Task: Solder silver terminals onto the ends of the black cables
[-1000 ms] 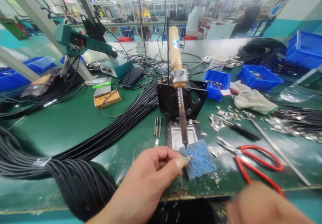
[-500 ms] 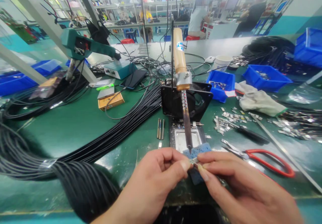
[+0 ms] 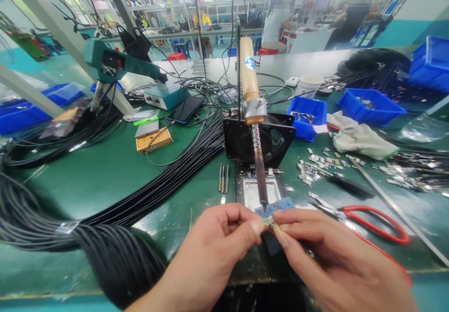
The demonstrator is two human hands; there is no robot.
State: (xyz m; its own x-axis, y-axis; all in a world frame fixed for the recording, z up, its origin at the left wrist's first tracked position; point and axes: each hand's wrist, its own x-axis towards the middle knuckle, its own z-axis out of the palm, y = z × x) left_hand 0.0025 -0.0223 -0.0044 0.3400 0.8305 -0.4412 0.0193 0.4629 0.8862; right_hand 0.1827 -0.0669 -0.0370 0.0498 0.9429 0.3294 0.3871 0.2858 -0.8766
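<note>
Directly below the tip of a fixed soldering iron [image 3: 261, 181], my two hands meet with their fingertips almost touching. My right hand [image 3: 336, 251] pinches a small silvery metal connector [image 3: 269, 220] between thumb and forefinger. Thumb and forefinger of my left hand [image 3: 219, 251] are pressed together at the connector's left end; what lies between them is too small and covered to name. The iron's tip is very close above the connector, and I cannot tell whether they touch. Beneath the fingers lies a blue sponge [image 3: 286, 204], partly hidden, in front of a metal tray [image 3: 248, 192].
A black fan [image 3: 233, 139] stands behind the iron. Thick bundled black cables [image 3: 140, 199] cross the left side. To the right lie red-handled pliers [image 3: 382, 209], loose metal connectors [image 3: 308, 174], a white glove [image 3: 365, 143], a metal ruler-like strip [image 3: 396, 204] and blue bins [image 3: 372, 108].
Both hands keep their pinch and have barely shifted. A little more of the metal connector shows between the fingertips. The whole view has moved slightly.
</note>
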